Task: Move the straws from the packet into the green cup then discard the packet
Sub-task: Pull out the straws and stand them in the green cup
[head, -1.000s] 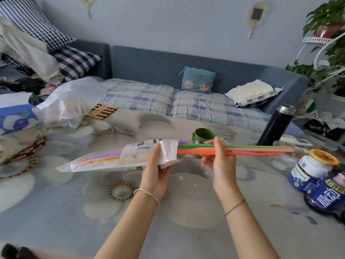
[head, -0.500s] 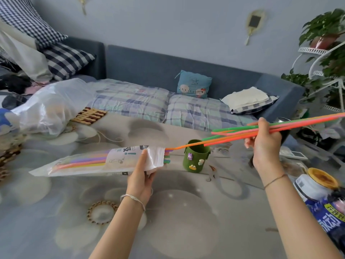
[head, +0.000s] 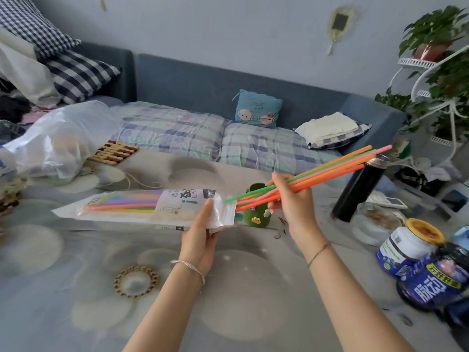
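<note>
My left hand (head: 200, 232) grips the open end of a long clear straw packet (head: 142, 205), held level above the table; several coloured straws remain inside it. My right hand (head: 291, 201) holds a bunch of orange, green and pink straws (head: 330, 168), tilted up to the right, their lower ends pointing down-left over the packet's mouth. The green cup (head: 256, 208) with small stickers stands on the table right behind those ends, between my two hands and partly hidden by the straws.
A black flask (head: 357, 189), a glass bowl (head: 373, 222), a yellow-lidded jar (head: 408, 245) and blue bottles (head: 436, 283) crowd the table's right side. A white plastic bag (head: 58, 141) and wooden trivet (head: 114, 152) lie far left. A beaded coaster (head: 135, 282) sits near me.
My right hand drew the bunch of straws out of the packet, swung up to the right, then came back down-left so the straw ends hang by the green cup. The packet stayed level.
</note>
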A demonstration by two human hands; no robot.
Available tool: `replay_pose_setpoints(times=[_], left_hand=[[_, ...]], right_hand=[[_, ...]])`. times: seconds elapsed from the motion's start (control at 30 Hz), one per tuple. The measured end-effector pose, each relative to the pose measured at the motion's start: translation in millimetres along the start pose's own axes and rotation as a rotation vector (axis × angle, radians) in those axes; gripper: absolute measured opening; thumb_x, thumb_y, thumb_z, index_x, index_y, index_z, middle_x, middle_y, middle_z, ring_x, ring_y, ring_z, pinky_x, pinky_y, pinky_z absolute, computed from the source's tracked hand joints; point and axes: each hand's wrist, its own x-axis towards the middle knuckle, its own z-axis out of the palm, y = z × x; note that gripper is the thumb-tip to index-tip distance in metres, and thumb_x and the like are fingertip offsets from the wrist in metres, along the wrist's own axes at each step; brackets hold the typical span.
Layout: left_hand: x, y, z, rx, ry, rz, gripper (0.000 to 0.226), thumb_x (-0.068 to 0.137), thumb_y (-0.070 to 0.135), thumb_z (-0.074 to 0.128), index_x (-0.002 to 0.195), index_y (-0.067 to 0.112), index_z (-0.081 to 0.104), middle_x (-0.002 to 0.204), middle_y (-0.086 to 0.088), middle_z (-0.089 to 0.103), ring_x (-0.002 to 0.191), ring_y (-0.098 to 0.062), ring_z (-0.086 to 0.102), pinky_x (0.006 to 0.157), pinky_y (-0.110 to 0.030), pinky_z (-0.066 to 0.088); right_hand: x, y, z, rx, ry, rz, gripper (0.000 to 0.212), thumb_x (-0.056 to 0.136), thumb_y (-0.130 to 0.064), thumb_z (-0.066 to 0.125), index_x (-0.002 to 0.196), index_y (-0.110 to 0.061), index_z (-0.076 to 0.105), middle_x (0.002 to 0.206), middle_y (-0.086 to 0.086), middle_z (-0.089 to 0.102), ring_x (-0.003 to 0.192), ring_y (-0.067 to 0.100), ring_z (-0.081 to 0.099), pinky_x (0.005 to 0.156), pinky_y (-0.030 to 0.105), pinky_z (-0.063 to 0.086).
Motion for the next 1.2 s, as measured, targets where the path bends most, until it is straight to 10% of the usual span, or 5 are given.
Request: replay_pose_setpoints(times=[0.47, 0.9, 1.07, 1.2], left_hand=[[-1, 21, -13, -0.027, 0.039, 0.020, 0.063, 0.081, 0.029, 0.076, 0.135, 0.004, 0.055, 0.134, -0.015, 0.063, 0.124, -0.028, 0.060, 0.110, -0.048, 0.043], [8, 22, -27, 0.016, 0.032, 0.061, 0.076, 0.071, 0.034, 0.081, 0.136, 0.004, 0.054, 0.134, -0.017, 0.062, 0.124, -0.031, 0.060, 0.110, -0.051, 0.041], [3, 24, -21, 0.021, 0.040, 0.056, 0.071, 0.077, 0.032, 0.078, 0.137, 0.003, 0.052, 0.135, -0.017, 0.061, 0.125, -0.031, 0.059, 0.110, -0.051, 0.042], [2, 25, -20, 0.004, 0.087, 0.033, 0.057, 0.085, 0.025, 0.070, 0.135, 0.003, 0.054, 0.133, -0.017, 0.063, 0.123, -0.031, 0.061, 0.107, -0.050, 0.045]], right_hand=[[69, 3, -36, -0.294, 0.293, -0.057, 0.030, 0.094, -0.029, 0.050, 0.070, -0.013, 0.057, 0.054, 0.004, 0.055, 0.032, 0.002, 0.050, 0.036, 0.016, 0.042], [103, 91, -28, -0.470, 0.079, 0.165, 0.008, 0.078, -0.021, 0.072, 0.079, -0.019, 0.064, 0.077, 0.001, 0.065, 0.085, 0.024, 0.066, 0.066, 0.027, 0.049], [98, 92, -23, -0.321, 0.004, 0.340, 0.081, 0.068, -0.043, 0.079, 0.126, -0.008, 0.035, 0.114, 0.003, 0.049, 0.104, 0.018, 0.048, 0.086, 0.029, 0.041], [85, 109, -23, -0.288, -0.051, 0.358, 0.105, 0.043, -0.052, 0.088, 0.124, -0.009, 0.036, 0.118, 0.008, 0.056, 0.109, 0.023, 0.058, 0.078, 0.034, 0.054]])
